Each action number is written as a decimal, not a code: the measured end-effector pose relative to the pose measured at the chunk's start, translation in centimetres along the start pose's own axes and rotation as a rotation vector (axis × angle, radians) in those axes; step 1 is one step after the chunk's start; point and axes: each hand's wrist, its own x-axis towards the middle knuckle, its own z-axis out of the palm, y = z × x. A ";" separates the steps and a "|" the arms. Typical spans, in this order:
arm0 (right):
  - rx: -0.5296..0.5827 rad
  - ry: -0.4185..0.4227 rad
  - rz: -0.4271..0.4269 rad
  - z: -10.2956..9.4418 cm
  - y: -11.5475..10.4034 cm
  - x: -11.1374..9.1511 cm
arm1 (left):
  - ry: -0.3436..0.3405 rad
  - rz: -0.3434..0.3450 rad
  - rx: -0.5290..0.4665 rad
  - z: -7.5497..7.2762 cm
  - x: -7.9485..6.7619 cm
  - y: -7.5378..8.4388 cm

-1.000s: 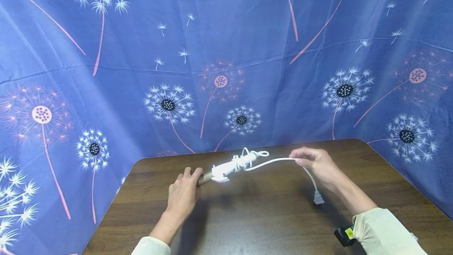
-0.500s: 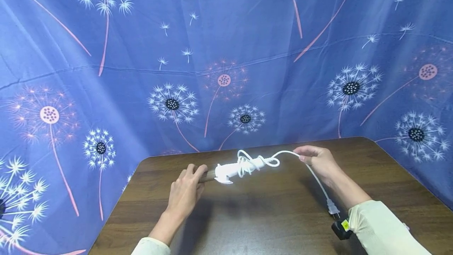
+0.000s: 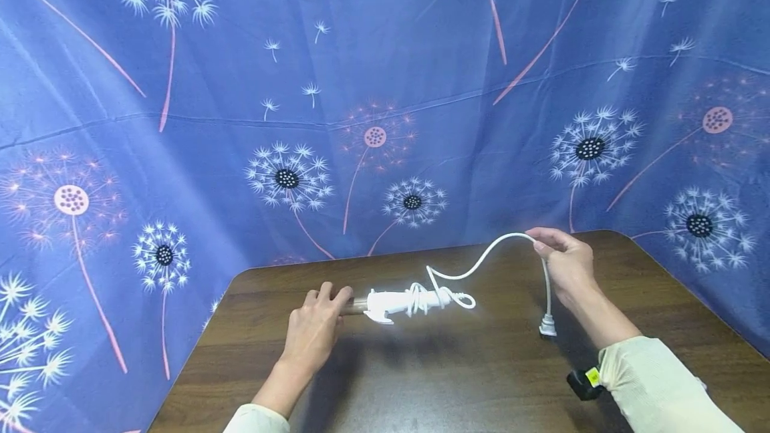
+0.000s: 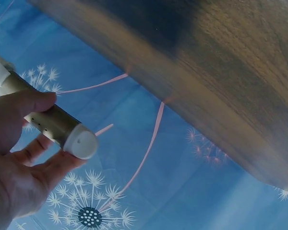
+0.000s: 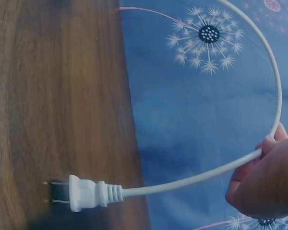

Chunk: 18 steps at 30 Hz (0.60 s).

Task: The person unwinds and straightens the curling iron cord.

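Observation:
A curling iron (image 3: 394, 301) with a white handle is held above the table. My left hand (image 3: 313, 326) grips its barrel; in the left wrist view the gold-toned barrel (image 4: 55, 120) ends in a white tip (image 4: 81, 142), with thumb and fingers around it. Loops of the iron's white power cord (image 3: 478, 262) are wound about the handle. Some way to the right, my right hand (image 3: 568, 266) pinches the cord between thumb and fingers. Below that pinch hangs the two-prong plug (image 3: 547, 326), its metal prongs visible in the right wrist view.
Beneath both hands lies a brown wood-grain table (image 3: 445, 373) with rounded far corners. A blue dandelion-print cloth (image 3: 481, 152) hangs behind it and on both sides. A black device with a yellow label (image 3: 583, 384) sits by the right sleeve.
My right hand has moved right and slightly up, drawing a longer stretch of cord off the handle. The iron has swung down towards level. My left hand keeps its grip.

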 end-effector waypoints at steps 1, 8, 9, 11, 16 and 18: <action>0.028 0.032 0.007 -0.1 -0.1 0.0 | -0.005 -0.014 0.014 0.0 0.0 0.0; 0.092 0.172 0.035 -0.8 -0.2 0.1 | -0.020 -0.162 0.068 -0.2 -0.3 0.0; 0.085 0.182 0.037 -0.8 -0.2 0.0 | -0.021 -0.186 0.062 -0.2 -0.3 0.0; 0.073 0.195 0.042 -0.9 -0.2 0.0 | -0.024 -0.232 0.044 -0.3 -0.4 -0.1; -0.009 0.155 0.016 -1.1 0.0 -0.2 | -0.016 -0.304 -0.037 -0.6 -0.4 -0.4; -0.051 0.113 0.004 -1.1 0.1 -0.3 | -0.007 -0.301 -0.069 -0.8 -0.4 -0.4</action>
